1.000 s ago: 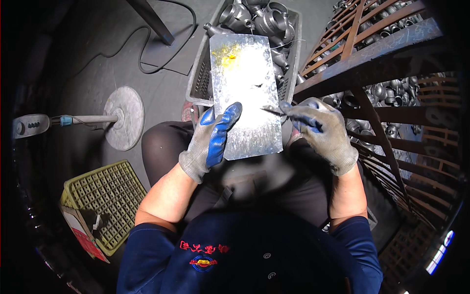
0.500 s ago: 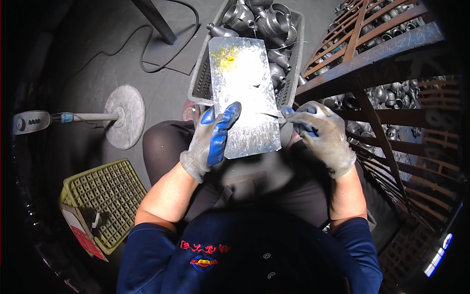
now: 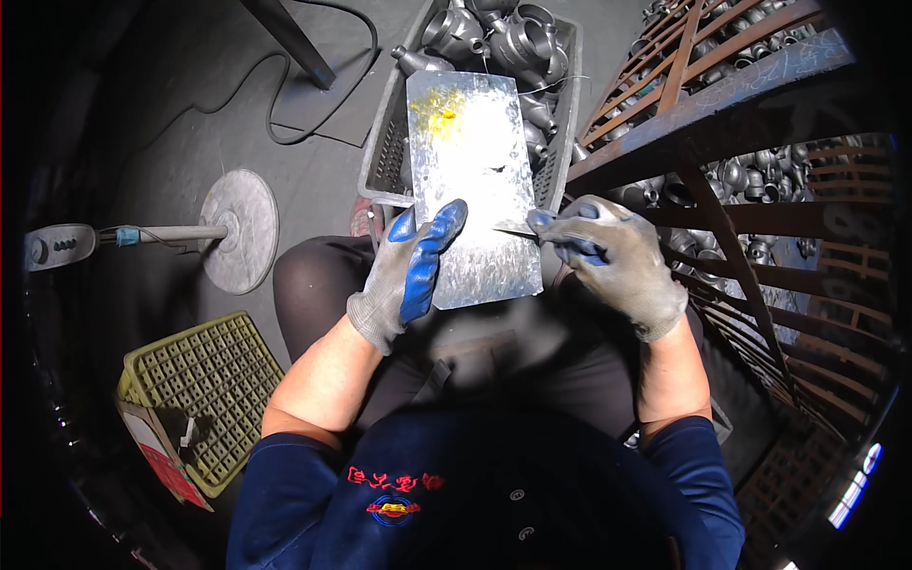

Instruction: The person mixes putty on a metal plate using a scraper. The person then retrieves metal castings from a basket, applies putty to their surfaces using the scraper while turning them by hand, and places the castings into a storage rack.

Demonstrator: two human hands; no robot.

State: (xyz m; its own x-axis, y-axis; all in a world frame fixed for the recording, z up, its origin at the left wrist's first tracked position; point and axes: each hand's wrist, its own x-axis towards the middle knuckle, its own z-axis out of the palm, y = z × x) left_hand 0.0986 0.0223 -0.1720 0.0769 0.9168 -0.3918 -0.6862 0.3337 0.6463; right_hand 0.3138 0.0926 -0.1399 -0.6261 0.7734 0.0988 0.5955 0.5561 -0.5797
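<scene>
The left hand, in a grey glove with blue coating, grips the lower left edge of a flat metal plate, one blue-coated digit lying along its bright face. The plate is held up in front of the seated person's body, its far end overlapping a grey plastic crate filled with metal fittings. A yellow smear marks the plate near its upper left corner. At the plate's right edge, the fingers of the right hand, gloved likewise, are pinched around a thin pointed tool; its tip lies over the plate, though whether it touches cannot be told. To the right stands a rusty barred rack with more fittings behind its bars; to the left, a yellow-green crate sits near a round disc base.
</scene>
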